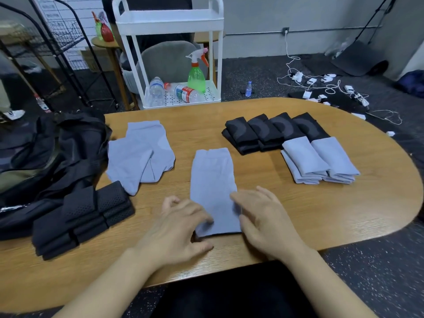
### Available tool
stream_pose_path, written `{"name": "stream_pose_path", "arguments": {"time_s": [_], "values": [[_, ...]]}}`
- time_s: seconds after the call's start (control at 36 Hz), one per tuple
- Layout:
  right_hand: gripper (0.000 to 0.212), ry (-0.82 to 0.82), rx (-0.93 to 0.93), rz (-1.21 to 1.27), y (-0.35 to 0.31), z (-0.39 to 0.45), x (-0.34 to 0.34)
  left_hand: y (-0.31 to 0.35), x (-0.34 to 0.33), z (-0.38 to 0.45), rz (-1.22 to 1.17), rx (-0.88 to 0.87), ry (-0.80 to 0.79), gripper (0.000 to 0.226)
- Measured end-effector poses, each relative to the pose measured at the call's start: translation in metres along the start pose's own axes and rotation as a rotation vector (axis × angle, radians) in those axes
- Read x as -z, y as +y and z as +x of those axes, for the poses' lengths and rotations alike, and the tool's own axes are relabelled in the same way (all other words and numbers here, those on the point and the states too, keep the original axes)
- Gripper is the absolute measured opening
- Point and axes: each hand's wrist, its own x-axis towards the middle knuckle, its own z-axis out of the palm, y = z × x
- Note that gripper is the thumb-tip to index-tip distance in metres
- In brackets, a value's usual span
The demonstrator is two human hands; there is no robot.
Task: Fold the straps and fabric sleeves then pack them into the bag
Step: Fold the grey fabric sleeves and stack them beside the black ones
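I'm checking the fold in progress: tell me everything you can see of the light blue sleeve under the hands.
The light blue sleeve is a soft knit tube lying flat and unfolded on the wooden table, its long side running away from the person. The left hand pinches its near left corner; the right hand rests on its near right edge.

The left hand (176, 228) lies over the near left corner of the light blue sleeve (212, 187), hiding that corner, and the right hand (263, 222) covers part of its near right edge. Whether any finger grips the cloth cannot be told; the fingertips are blurred. The black bag (46, 157) runs off the left edge, its opening not visible. The desk (344, 214) is cut by the left and right edges. The lower layers of the folded blue stacks (321, 161) and the black stacks (270, 131) are hidden under their top pieces. The bottle labels on the white cart (169, 21) are too small to read.
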Motion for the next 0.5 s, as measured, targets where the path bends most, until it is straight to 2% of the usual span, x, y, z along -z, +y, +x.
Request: {"name": "stream_pose_path", "arguments": {"time_s": [0.11, 0.25, 0.36, 0.5], "values": [[0.064, -0.259, 0.069, -0.054, -0.009, -0.002, -0.001, 0.0, -0.001, 0.005, -0.008, 0.038, 0.001, 0.026], [0.07, -0.276, 0.088, -0.095, -0.003, -0.004, -0.006, -0.005, -0.002, 0.01, 0.026, 0.031, 0.007, 0.021], [0.044, -0.209, -0.007, -0.036, 0.0, 0.001, -0.011, -0.006, -0.007, 0.012, -0.076, 0.145, 0.096, 0.015], [0.012, -0.055, -0.174, 0.07, 0.002, 0.012, -0.016, -0.007, -0.011, 0.016, -0.358, 0.385, 0.187, 0.029]]}}
